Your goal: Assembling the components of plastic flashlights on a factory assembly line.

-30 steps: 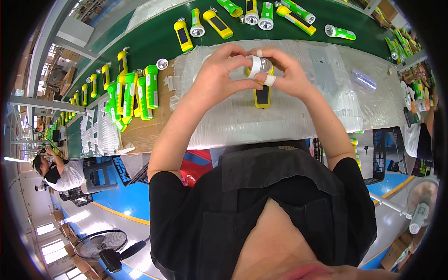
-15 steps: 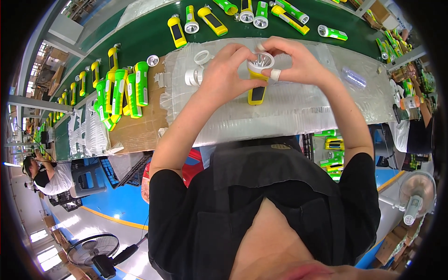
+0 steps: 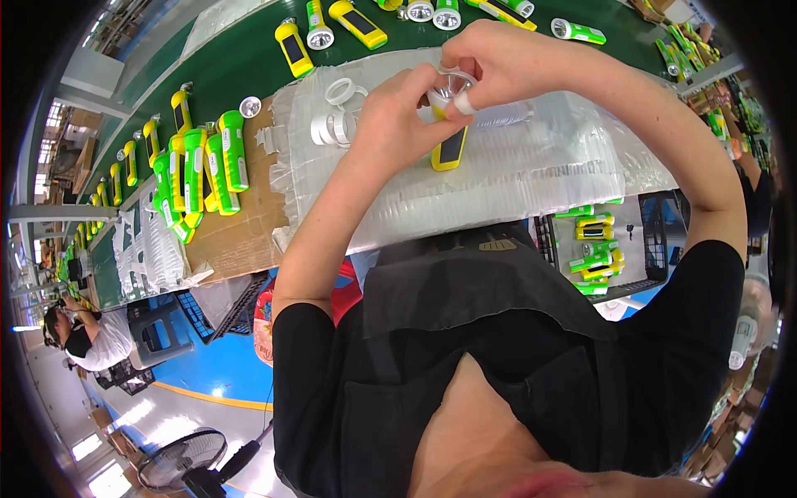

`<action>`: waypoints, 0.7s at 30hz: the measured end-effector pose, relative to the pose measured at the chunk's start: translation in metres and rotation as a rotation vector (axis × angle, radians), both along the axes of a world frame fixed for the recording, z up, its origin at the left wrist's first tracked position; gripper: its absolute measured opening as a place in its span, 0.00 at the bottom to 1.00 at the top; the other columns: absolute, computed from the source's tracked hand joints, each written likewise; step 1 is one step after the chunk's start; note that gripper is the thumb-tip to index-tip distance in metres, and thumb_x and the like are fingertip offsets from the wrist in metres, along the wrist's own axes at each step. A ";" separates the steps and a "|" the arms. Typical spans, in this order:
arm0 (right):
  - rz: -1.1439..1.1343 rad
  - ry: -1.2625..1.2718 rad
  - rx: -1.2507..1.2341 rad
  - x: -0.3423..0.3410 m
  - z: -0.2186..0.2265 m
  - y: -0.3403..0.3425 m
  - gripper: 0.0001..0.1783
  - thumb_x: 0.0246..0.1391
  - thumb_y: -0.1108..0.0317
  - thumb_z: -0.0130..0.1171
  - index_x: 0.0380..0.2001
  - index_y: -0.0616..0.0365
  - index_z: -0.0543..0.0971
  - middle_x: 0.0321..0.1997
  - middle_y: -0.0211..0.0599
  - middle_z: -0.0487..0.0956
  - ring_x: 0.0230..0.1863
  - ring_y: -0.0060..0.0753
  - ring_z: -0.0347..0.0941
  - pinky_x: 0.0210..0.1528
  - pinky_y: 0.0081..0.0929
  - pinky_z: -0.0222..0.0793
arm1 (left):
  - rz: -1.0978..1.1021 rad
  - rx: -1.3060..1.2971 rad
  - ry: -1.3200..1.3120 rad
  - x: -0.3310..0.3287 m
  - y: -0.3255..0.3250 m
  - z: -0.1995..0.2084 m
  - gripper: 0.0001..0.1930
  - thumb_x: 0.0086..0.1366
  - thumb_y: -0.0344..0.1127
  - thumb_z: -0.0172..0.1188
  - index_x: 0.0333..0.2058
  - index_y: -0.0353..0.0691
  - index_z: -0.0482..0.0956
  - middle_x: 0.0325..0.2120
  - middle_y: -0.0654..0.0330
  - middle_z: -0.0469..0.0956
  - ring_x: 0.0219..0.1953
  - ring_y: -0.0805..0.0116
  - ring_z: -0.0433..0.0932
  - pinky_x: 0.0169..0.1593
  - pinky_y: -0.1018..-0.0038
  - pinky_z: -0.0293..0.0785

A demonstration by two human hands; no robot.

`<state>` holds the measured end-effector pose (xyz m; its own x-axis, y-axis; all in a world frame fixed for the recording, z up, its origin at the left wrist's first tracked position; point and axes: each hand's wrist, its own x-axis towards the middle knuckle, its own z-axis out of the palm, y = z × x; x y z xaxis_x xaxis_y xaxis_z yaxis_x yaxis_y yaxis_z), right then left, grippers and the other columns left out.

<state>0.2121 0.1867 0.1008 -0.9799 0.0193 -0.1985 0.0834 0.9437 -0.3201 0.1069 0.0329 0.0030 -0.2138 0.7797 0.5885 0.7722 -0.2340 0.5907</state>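
A yellow flashlight [image 3: 449,153] with a dark panel stands head up over the plastic-covered work surface in front of me. My left hand [image 3: 397,124] is closed round its head from the left, fingers and thumb against the side. From the far right, my right hand [image 3: 496,66] curls over the top, its fingers and thumb gripping the white ring [image 3: 457,75] at the flashlight's rim. A white wrap covers one finger or thumb of that hand. Fingers partly hide the reflector. Just left of my left hand lie loose white rings [image 3: 334,128].
Green and yellow flashlights [image 3: 199,170] are piled on cardboard [image 3: 241,236] at left. More flashlights line the green belt [image 3: 241,62] beyond. Clear round discs [image 3: 504,114] lie right of my hands. A black crate [image 3: 656,241] holds flashlights below the right edge. A fan [image 3: 184,461] stands lower left.
My right elbow has swung outward to the right and the right hand has turned over the flashlight's head. The left hand keeps its hold. The whole view has shifted slightly.
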 end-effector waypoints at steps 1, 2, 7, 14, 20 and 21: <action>-0.008 -0.001 0.003 0.001 -0.005 -0.002 0.21 0.40 0.57 0.70 0.29 0.65 0.77 0.23 0.39 0.74 0.24 0.37 0.71 0.27 0.32 0.67 | 0.028 0.006 0.033 0.000 0.002 -0.002 0.22 0.45 0.39 0.77 0.34 0.41 0.73 0.29 0.61 0.79 0.29 0.66 0.77 0.34 0.72 0.75; -0.144 0.032 0.080 0.000 -0.013 -0.006 0.24 0.38 0.53 0.69 0.26 0.65 0.76 0.21 0.40 0.74 0.23 0.37 0.71 0.26 0.33 0.66 | 0.057 0.014 0.066 0.001 0.003 -0.003 0.22 0.45 0.39 0.76 0.33 0.41 0.72 0.28 0.59 0.78 0.29 0.62 0.78 0.33 0.70 0.75; -0.279 -0.143 0.316 -0.005 0.007 -0.017 0.30 0.36 0.44 0.68 0.24 0.66 0.75 0.20 0.41 0.73 0.23 0.40 0.71 0.26 0.36 0.66 | 0.062 0.005 0.025 0.004 0.006 -0.002 0.21 0.44 0.38 0.76 0.32 0.41 0.72 0.26 0.61 0.78 0.28 0.63 0.78 0.32 0.69 0.75; -0.287 0.077 0.138 0.012 -0.016 -0.019 0.31 0.40 0.43 0.65 0.30 0.65 0.75 0.31 0.46 0.76 0.32 0.43 0.72 0.32 0.36 0.68 | 0.048 0.024 0.036 0.008 0.003 -0.003 0.21 0.44 0.38 0.76 0.32 0.42 0.72 0.26 0.62 0.78 0.28 0.64 0.78 0.32 0.70 0.75; 0.022 0.208 0.014 0.008 -0.011 -0.002 0.26 0.41 0.48 0.66 0.28 0.63 0.75 0.30 0.46 0.75 0.31 0.42 0.72 0.31 0.35 0.66 | 0.016 0.047 -0.043 0.006 0.008 -0.005 0.22 0.45 0.37 0.77 0.35 0.40 0.75 0.26 0.64 0.76 0.26 0.71 0.70 0.34 0.75 0.73; -0.045 0.207 0.028 0.007 -0.016 0.002 0.26 0.41 0.48 0.67 0.28 0.63 0.75 0.29 0.45 0.75 0.31 0.41 0.72 0.31 0.36 0.66 | 0.017 0.046 -0.040 0.004 0.009 -0.004 0.22 0.45 0.37 0.77 0.35 0.40 0.75 0.26 0.64 0.76 0.26 0.71 0.70 0.34 0.75 0.73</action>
<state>0.2194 0.1889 0.0845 -0.9978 0.0664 0.0086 0.0605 0.9493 -0.3084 0.1110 0.0423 -0.0014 -0.2510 0.7483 0.6141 0.7522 -0.2484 0.6103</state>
